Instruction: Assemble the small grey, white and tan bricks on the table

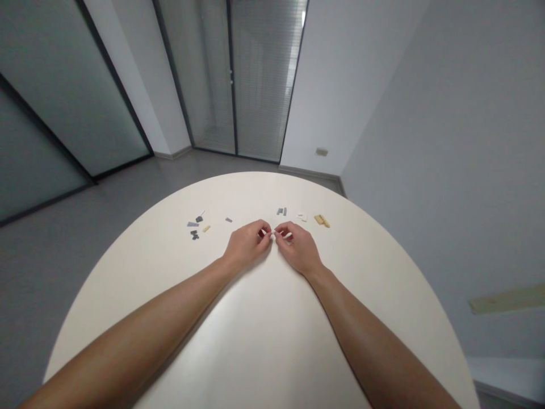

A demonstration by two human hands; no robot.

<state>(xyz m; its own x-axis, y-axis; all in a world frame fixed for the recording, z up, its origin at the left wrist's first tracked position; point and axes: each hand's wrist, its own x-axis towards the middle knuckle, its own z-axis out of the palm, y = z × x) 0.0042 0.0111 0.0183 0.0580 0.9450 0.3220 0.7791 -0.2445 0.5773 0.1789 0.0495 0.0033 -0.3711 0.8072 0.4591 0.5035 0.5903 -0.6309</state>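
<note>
We see two bare forearms coming in from the bottom corners and resting over a round cream table [255, 324] with a smooth, matte top and a soft glare near the middle. The left hand [247, 244] and right hand [298, 247] meet near the table's centre, both nearly closed, with fingers [264, 228] curled inward. Together they pinch a small white plastic piece [272, 234] at the fingertips. The fingers hide most of it, so we can't tell its exact shape.

Just beyond the hands, small plastic bricks lie spread in a loose row, apart from the hands. To the left are a flat grey brick [193, 224], a dark grey brick [198, 218], a dark cross-shaped piece [195, 234], a pale yellow brick [206, 228] and a lone grey brick [229, 220]. To the right are two grey bars [281, 211], white bits [302, 216] and a tan angular piece [321, 220].

Around the table we see a grey floor [85, 238], dark-framed frosted glass panels [63, 96], a glass door with blinds [266, 74] and a white wall [447, 125] with a small plate [321, 151]
</note>
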